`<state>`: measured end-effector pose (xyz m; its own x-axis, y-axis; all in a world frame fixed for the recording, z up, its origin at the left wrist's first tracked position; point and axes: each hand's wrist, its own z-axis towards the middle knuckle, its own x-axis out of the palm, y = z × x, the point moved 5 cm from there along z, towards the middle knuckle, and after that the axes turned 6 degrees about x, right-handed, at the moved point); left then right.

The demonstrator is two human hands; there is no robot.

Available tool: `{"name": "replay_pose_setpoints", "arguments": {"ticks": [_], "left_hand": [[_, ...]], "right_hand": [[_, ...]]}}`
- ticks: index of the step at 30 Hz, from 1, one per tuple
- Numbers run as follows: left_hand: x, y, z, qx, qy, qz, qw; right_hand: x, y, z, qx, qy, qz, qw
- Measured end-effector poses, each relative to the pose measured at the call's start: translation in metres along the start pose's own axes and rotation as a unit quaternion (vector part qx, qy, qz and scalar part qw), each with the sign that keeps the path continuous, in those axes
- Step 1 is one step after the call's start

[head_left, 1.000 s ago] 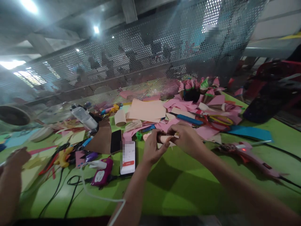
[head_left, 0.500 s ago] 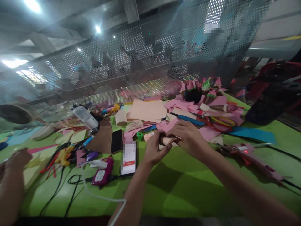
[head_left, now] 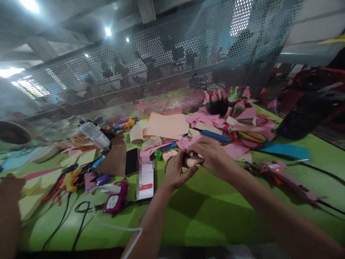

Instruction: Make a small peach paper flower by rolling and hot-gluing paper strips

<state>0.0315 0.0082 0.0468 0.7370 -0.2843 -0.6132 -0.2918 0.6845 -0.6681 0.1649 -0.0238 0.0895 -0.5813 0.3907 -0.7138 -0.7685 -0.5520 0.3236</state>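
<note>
Between my fingers, above the near part of the green table, is a small roll of peach paper with brown at its end. My left hand wraps round its left end, the thumb stretched below it. My right hand is closed at the roll's right end, with its fingers bent over the top. My fingers hide part of the roll. Just left of my left hand lie a pale pink folded piece and a little green piece. Pink paper scraps lie behind my hands.
To the right lies a pink glue gun, its light red. Behind are a blue-handled cutter, scissors and peach sheets. Left are a lit phone, a power bank with cables, and another person's arm.
My right fingers have shifted slightly on the roll, and its right end is turned a little downward. The view has moved slightly. The other person's hand has moved left.
</note>
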Motion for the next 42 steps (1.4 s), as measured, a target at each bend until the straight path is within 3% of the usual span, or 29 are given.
{"name": "replay_pose_setpoints", "arguments": {"ticks": [5, 14, 28, 33, 39, 42], "left_hand": [[0.001, 0.003, 0.000, -0.025, -0.002, -0.042, 0.999], [0.008, 0.015, -0.004, -0.129, 0.009, -0.211, 0.969], [0.005, 0.010, 0.004, -0.130, 0.035, -0.180, 0.974], [0.000, 0.010, 0.005, -0.120, 0.055, -0.169, 0.977], [-0.011, 0.015, 0.006, -0.095, 0.051, -0.162, 0.981], [-0.015, 0.015, 0.005, -0.093, 0.039, -0.148, 0.984]], "right_hand": [[0.002, -0.002, 0.001, -0.007, -0.003, 0.005, 1.000], [0.012, -0.018, 0.004, 0.075, 0.068, 0.064, 0.993], [0.021, -0.027, 0.002, 0.185, 0.135, 0.028, 0.973], [0.015, -0.025, 0.004, 0.153, 0.085, 0.046, 0.983], [-0.005, -0.004, 0.001, 0.004, -0.011, 0.003, 1.000], [-0.012, 0.007, -0.001, -0.029, -0.032, -0.025, 0.999]]}}
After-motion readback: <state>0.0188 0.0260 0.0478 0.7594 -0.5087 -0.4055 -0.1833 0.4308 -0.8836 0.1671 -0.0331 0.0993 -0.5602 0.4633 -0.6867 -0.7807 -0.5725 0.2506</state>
